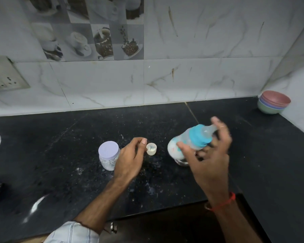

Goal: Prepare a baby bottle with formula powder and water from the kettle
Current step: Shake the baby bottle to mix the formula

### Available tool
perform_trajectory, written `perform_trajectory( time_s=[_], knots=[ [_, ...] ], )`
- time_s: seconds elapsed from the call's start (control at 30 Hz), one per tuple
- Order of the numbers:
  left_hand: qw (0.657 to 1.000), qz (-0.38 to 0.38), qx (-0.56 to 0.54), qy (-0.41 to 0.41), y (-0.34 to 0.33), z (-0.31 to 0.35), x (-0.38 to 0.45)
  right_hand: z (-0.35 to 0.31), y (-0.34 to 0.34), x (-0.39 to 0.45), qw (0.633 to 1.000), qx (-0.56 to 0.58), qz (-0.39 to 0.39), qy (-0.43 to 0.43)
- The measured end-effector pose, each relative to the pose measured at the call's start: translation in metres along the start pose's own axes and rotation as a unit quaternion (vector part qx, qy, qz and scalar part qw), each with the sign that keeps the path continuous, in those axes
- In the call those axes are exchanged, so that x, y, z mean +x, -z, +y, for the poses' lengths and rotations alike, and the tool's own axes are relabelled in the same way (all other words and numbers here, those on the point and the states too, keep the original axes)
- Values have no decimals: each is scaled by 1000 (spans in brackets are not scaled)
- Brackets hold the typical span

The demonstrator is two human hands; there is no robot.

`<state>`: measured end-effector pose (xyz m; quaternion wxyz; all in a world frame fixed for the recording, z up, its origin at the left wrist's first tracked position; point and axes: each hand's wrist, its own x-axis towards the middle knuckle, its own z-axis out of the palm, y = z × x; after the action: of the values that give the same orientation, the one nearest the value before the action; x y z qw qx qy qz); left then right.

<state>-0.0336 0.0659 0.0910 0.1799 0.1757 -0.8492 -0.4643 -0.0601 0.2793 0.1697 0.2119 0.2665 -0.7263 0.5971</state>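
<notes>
Two hands over the bench (60,155): my right hand (211,155) grips the tilted baby bottle (189,141), left hand (130,158) loosely curled, holding nothing.

I see a glossy black speckled stone counter (63,146), polished veined marble-look wall tiles (191,78), a translucent plastic baby bottle (186,142) with a smooth turquoise plastic collar (199,136), and a clear plastic jar (108,156) with a matt lilac lid (108,149).

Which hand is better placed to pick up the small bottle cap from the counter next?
Left. The left hand hangs free with its thumb right beside the cap, which stands open side up on the counter. The right hand grips the tilted baby bottle, so it is occupied.
</notes>
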Motion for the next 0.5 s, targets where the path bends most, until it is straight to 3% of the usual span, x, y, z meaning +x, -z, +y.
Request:
perform_trajectory(
  time_s=[0.07, 0.1, 0.2, 0.23, 0.4, 0.43, 0.5],
  knots=[
    [1000, 19, 3, -19, 1, 3, -4, -2, 3, 7, 992, -6, 79, 97],
    [999, 23, 9, -27, 0, 4, -6, 8, 1, 7, 989, -33, 82, 118],
    [997, 32, 30, -60, -5, 4, -10, 31, -6, -5, 996, -64, -61, -6],
    [996, 38, 39, -77, -6, 3, -10, 30, -6, -6, 995, -54, -75, -23],
    [982, 77, 104, -136, -9, -8, -10, 4, 0, 10, 992, -12, 78, 99],
    [979, 81, 113, -146, -9, -8, -10, 14, -3, 9, 993, -37, 67, 93],
    [973, 88, 129, -172, -9, -8, -8, 30, -8, -1, 997, -64, -52, -3]
  ],
)
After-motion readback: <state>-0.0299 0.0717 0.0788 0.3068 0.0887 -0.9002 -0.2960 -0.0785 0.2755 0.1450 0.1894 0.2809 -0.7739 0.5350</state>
